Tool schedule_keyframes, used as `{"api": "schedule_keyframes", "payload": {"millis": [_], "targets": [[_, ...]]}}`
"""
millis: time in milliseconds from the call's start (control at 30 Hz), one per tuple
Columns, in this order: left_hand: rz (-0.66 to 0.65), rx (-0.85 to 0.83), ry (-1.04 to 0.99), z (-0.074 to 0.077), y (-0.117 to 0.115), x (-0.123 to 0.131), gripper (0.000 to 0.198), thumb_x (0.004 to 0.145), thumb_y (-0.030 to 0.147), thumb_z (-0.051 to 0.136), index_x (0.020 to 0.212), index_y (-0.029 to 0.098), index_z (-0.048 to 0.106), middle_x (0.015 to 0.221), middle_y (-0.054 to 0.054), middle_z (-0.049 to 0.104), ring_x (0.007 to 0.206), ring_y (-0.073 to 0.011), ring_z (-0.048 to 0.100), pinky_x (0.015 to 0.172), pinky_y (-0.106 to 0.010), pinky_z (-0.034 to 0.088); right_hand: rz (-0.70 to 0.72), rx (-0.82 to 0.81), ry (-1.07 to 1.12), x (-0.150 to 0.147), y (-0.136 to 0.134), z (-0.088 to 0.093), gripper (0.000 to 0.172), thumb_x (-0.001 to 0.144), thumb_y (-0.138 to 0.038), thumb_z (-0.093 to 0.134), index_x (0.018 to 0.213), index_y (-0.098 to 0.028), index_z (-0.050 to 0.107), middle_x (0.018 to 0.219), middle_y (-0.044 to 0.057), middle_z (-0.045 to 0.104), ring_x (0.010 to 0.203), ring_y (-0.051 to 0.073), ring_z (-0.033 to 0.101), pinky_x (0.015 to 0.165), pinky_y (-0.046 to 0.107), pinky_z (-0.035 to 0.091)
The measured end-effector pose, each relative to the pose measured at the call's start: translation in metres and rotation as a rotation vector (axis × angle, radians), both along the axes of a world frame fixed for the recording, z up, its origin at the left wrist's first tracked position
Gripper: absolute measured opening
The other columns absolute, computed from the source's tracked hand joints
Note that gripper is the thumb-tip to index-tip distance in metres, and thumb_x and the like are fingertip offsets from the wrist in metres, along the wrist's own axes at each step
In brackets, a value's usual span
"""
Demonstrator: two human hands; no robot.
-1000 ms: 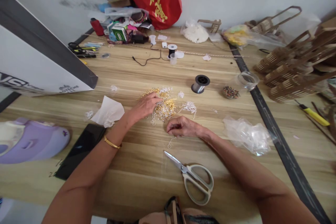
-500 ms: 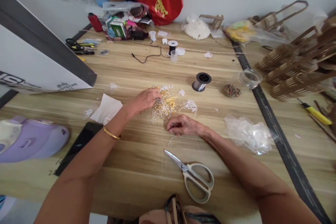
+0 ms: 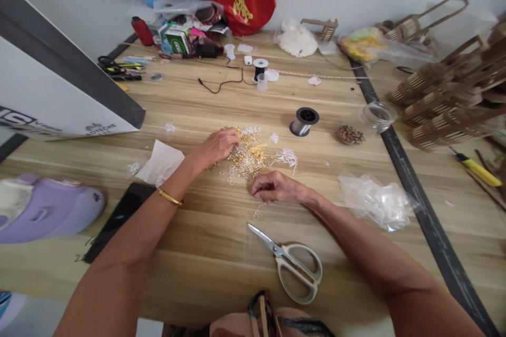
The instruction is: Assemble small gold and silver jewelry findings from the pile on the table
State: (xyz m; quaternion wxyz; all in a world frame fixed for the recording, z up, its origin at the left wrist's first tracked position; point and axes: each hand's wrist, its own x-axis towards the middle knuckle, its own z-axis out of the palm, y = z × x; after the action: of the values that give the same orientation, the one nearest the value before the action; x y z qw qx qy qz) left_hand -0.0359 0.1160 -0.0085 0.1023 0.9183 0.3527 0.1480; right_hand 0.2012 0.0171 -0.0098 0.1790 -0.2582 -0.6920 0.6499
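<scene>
My left hand [image 3: 218,146] rests with curled fingers on the left edge of a heap of small gold and silver metal findings [image 3: 249,155] on the wooden table [image 3: 205,253]. What its fingertips pinch is too small to make out. My right hand [image 3: 274,188] lies closed just below the heap, pinching a short string of small silver rings [image 3: 258,211] that trails toward me. A gold bangle [image 3: 169,197] sits on my left wrist. White-handled scissors [image 3: 294,263] lie open in front of my right forearm.
A wire spool [image 3: 303,121], a pile of dark beads [image 3: 350,135] and a glass jar [image 3: 378,115] sit beyond the heap. Crumpled clear plastic [image 3: 373,201] lies right, white paper [image 3: 161,164] and a black phone [image 3: 118,219] left. Wooden baskets [image 3: 443,100] stack at far right.
My left hand has shifted slightly within the heap of findings, fingers working at its left edge. My right hand has stayed put with the ring string.
</scene>
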Motion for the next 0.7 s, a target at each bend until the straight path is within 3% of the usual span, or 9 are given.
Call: {"api": "schedule_keyframes", "payload": {"millis": [200, 433, 700], "targets": [[0.139, 0.023, -0.1, 0.006, -0.022, 0.005, 0.019, 0.085, 0.012, 0.049, 0.093, 0.018, 0.066, 0.097, -0.007, 0.062, 0.096, -0.0198, 0.055, 0.088, -0.035, 0.044, -0.004, 0.004, -0.001, 0.0, 0.0, 0.001, 0.009, 0.081, -0.02, 0.062, 0.08, -0.011, 0.061, 0.064, -0.003, 0.053, 0.048, 0.004, 0.048, 0.046, 0.017, 0.039], [0.152, -0.014, -0.067, 0.008, -0.051, 0.008, 0.013, 0.086, 0.027, 0.057, 0.087, 0.018, 0.067, 0.09, -0.006, 0.063, 0.086, -0.0186, 0.058, 0.082, -0.033, 0.046, -0.003, 0.001, -0.025, -0.001, -0.001, 0.001, 0.007, 0.082, -0.019, 0.061, 0.08, -0.011, 0.061, 0.064, -0.004, 0.053, 0.049, 0.004, 0.049, 0.047, 0.017, 0.039], [0.168, -0.071, -0.148, 0.001, -0.055, 0.006, 0.013, 0.084, 0.015, 0.055, 0.084, 0.018, 0.068, 0.085, -0.005, 0.067, 0.082, -0.0164, 0.06, 0.077, -0.031, 0.048, -0.004, -0.018, -0.028, -0.002, -0.001, 0.004, 0.01, 0.082, -0.021, 0.062, 0.08, -0.011, 0.06, 0.064, -0.004, 0.054, 0.048, 0.003, 0.049, 0.046, 0.017, 0.04]]}}
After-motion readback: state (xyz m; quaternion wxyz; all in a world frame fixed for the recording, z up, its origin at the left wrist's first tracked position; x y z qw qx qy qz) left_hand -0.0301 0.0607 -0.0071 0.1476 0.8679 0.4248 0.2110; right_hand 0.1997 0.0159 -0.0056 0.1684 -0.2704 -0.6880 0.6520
